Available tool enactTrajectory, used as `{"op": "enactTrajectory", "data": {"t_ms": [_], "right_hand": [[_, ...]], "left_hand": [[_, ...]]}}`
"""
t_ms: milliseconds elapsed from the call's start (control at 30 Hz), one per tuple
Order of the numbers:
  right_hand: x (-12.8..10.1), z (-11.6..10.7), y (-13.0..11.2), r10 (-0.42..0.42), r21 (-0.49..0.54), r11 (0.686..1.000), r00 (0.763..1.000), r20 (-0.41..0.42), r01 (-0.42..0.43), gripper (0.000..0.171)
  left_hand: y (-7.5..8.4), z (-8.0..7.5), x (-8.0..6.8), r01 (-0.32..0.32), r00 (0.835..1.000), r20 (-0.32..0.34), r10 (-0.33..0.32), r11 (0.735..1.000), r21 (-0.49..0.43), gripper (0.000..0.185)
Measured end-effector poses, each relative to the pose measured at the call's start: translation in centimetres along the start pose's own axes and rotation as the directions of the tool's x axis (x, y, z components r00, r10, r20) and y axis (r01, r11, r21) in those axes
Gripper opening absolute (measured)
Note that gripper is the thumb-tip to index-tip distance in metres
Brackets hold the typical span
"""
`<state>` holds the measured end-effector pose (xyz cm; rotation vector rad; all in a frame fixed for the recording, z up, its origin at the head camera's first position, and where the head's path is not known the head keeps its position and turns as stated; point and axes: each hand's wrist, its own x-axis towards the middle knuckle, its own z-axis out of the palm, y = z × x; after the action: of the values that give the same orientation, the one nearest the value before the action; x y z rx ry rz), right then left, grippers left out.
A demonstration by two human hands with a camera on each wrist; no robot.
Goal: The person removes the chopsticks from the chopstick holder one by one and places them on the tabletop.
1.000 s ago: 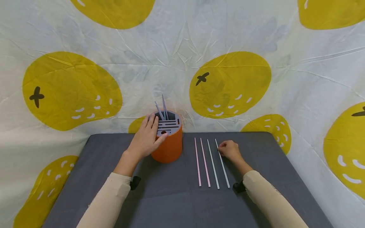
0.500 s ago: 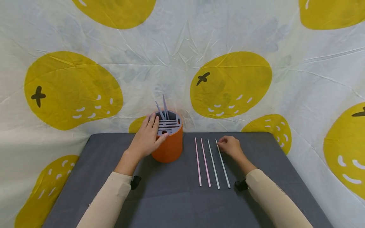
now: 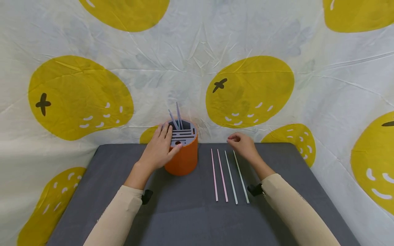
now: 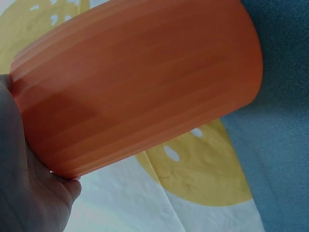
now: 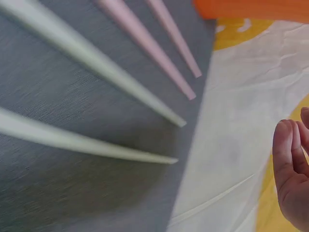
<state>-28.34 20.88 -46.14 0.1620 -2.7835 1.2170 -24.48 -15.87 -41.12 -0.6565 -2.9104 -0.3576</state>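
Note:
An orange round utensil holder (image 3: 181, 160) with a slotted grey-lilac top stands near the back of the table. Across the left of its top my left hand (image 3: 157, 147) rests, fingers straight and thumb along the near rim; the left wrist view shows the hand against the holder (image 4: 135, 92). To the right lie two pink chopsticks (image 3: 222, 176) and two pale green chopsticks (image 3: 241, 177), side by side and pointing away from me. My right hand (image 3: 243, 145) hovers past the far end of the outermost green one, fingers loosely bent, holding nothing. In the right wrist view its fingertips are together.
Two thin lilac sticks (image 3: 178, 116) poke up from the holder's rear opening. Grey cloth covers the table (image 3: 184, 222), and a white sheet (image 3: 184, 44) with yellow fruit prints hangs right behind its back edge.
My right hand has slid up along the outermost green chopstick, come off it, and shifted up and left past its far end. The left hand stays on the holder; the chopsticks lie as before.

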Motion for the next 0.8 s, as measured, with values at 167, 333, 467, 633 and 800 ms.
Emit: {"op": "enactTrajectory", "data": {"t_ms": [167,333,467,633,800], "right_hand": [[1.2,0.2,-3.3,-0.035,0.091,0.995,0.999,0.009,0.034,0.026],[2.5,0.5,-6.6,-0.098,0.150,0.984,0.995,-0.006,0.098,0.031],[3.6,1.3,-8.9,-0.161,0.218,0.962,0.987,-0.029,0.163,0.030],[5.1,2.9,-11.2,-0.219,0.307,0.925,0.974,-0.047,0.223,0.028],[6.3,4.3,-13.4,-0.252,0.267,0.929,0.967,-0.044,0.254,0.027]], "left_hand": [[0.0,0.1,0.0,0.006,1.000,0.003,-0.006,1.000,0.000,0.087],[0.0,0.1,0.1,-0.002,1.000,-0.003,0.002,1.000,0.005,0.087],[0.1,0.2,0.2,-0.009,1.000,-0.005,0.009,1.000,0.017,0.087],[-0.1,0.3,0.1,0.003,1.000,0.005,-0.003,1.000,0.021,0.088],[-0.3,0.2,0.0,0.004,1.000,-0.003,-0.004,1.000,0.011,0.087]]}}
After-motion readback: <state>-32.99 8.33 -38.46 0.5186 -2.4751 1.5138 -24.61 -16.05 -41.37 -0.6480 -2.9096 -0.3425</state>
